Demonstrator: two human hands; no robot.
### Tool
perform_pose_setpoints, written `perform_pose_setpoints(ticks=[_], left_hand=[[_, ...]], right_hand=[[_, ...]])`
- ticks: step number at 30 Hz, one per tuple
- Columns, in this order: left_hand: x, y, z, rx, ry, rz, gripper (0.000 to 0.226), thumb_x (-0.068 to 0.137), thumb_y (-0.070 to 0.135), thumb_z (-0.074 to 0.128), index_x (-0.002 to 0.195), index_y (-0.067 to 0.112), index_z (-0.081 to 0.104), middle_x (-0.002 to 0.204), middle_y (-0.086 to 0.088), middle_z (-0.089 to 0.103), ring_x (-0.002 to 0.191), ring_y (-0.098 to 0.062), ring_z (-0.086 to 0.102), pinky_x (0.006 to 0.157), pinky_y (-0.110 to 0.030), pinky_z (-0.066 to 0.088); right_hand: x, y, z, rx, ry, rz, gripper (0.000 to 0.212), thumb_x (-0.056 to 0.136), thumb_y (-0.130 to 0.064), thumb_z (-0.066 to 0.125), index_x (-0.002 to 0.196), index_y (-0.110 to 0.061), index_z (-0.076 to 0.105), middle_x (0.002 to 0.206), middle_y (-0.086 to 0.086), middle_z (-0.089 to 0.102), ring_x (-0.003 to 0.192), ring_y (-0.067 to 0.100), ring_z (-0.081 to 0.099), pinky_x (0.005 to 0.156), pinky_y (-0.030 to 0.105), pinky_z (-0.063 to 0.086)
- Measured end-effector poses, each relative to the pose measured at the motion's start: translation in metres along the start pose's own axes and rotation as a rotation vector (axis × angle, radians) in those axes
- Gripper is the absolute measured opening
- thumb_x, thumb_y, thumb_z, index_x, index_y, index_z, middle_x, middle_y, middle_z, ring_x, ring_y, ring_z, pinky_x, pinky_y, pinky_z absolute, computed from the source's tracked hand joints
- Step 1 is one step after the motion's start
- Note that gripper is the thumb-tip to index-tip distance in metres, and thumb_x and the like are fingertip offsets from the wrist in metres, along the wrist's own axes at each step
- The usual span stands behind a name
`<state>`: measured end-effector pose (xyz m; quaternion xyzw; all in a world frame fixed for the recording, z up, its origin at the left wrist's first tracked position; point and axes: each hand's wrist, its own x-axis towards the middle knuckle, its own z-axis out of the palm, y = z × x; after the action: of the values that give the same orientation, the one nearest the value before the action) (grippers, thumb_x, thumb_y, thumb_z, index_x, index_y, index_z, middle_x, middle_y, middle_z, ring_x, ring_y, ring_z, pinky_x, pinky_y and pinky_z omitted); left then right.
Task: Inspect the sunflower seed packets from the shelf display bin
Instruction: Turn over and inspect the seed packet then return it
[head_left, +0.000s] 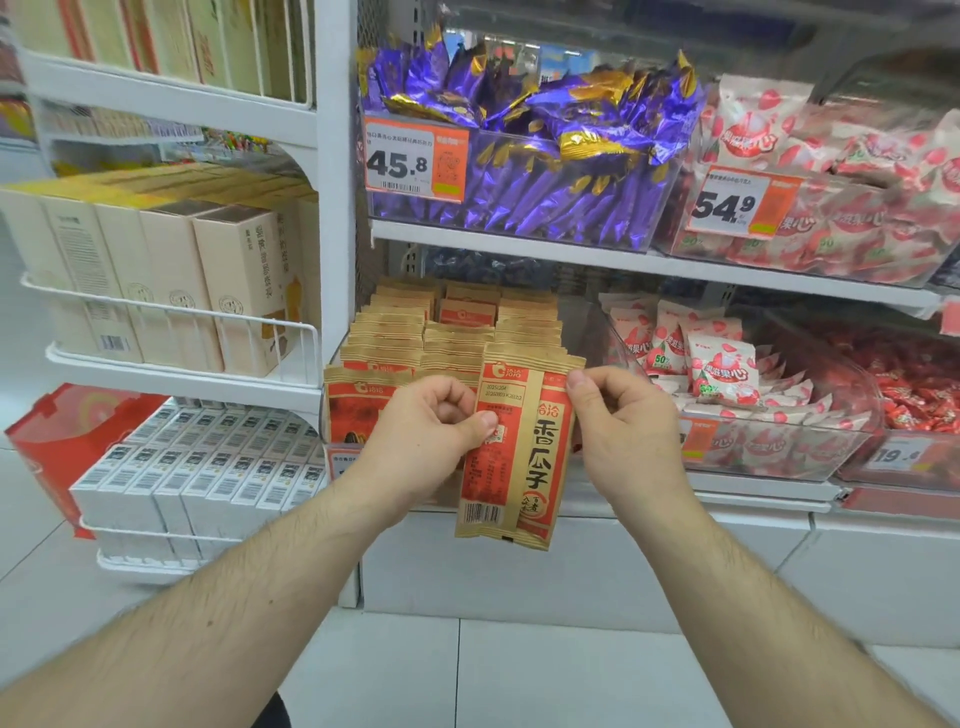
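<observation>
- Seed packet (511, 447) held up in front of the display bin (340, 457), back side facing camera: date print near the top, barcode at the bottom.
- Left hand (434, 434) clamped on the packet's left edge, thumb pressed on the printed panel, other fingers curled behind.
- Right hand (621, 423) pinches the right edge near the top corner, fingers curled.
- Remaining seed packets (415, 338) stand in rows in the bin on the lower shelf, just behind the held one.
- Step, by my read: checking the print on the held packet.
- To do it well: keep the packet flat and square to the eyes, slide the left thumb off the text it covers, grip by the edges only, don't crease the seal.
- Purple candy bin (519, 182) above and strawberry candy bags (717, 364) to the right are not involved.
</observation>
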<state>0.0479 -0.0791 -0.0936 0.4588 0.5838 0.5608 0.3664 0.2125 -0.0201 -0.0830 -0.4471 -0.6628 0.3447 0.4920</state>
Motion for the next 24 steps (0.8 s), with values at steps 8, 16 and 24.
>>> perform_pose_setpoints(ticks=[8,16,24], left_hand=[[0.02,0.033,0.001,-0.082,-0.001,0.007,0.014,0.092,0.008,0.064,0.103,0.016,0.068,0.092,-0.002,0.077,0.081,-0.013,0.074,0.065,-0.028,0.057],[0.04,0.051,0.01,-0.048,0.036,-0.02,0.016,0.095,0.024,0.063,0.088,0.011,0.068,0.083,-0.005,0.077,0.08,-0.022,0.075,0.079,-0.047,0.06],[0.045,0.042,0.024,-0.01,0.266,0.135,0.015,0.088,0.027,0.072,0.08,0.015,0.069,0.078,-0.005,0.075,0.074,-0.024,0.073,0.072,-0.052,0.06]], right_hand=[[0.033,-0.023,0.006,0.015,0.061,-0.019,0.024,0.099,-0.029,0.057,0.077,-0.023,0.067,0.071,-0.003,0.072,0.07,0.014,0.071,0.062,0.034,0.057],[0.061,-0.034,-0.003,-0.037,0.01,-0.081,0.024,0.097,-0.025,0.06,0.075,-0.019,0.068,0.072,0.0,0.073,0.072,0.019,0.071,0.068,0.041,0.059],[0.059,-0.034,-0.012,0.084,-0.127,0.016,0.016,0.096,-0.02,0.062,0.085,-0.012,0.07,0.077,0.001,0.076,0.071,0.014,0.073,0.065,0.034,0.057]])
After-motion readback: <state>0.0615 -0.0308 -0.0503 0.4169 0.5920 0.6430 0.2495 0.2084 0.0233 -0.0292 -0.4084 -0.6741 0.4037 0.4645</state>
